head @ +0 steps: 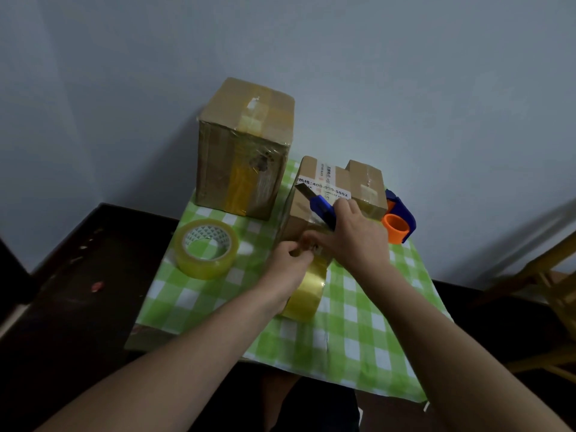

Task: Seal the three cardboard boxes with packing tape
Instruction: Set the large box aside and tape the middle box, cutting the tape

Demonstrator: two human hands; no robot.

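Right hand [352, 235] grip clenched on blue cutter [322, 210] – left hand [288, 260] pinching tape roll [307, 288]; spare roll [205, 252] left.

Three brown boxes: tall taped one [244, 148] rear-left, labelled one [314, 194] (middle), small one [367, 185] beside it.

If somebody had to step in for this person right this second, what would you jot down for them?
Left hand: pinching the tape end at the near side of the middle box.
Right hand: gripping a blue utility knife, blade out over that box.
A tape roll stands under the left wrist; a spare roll lies to the left.
The big box is heavily taped; the small box shows tape on top.
Left to do, probably: cut the strip, press it down, check the small box.
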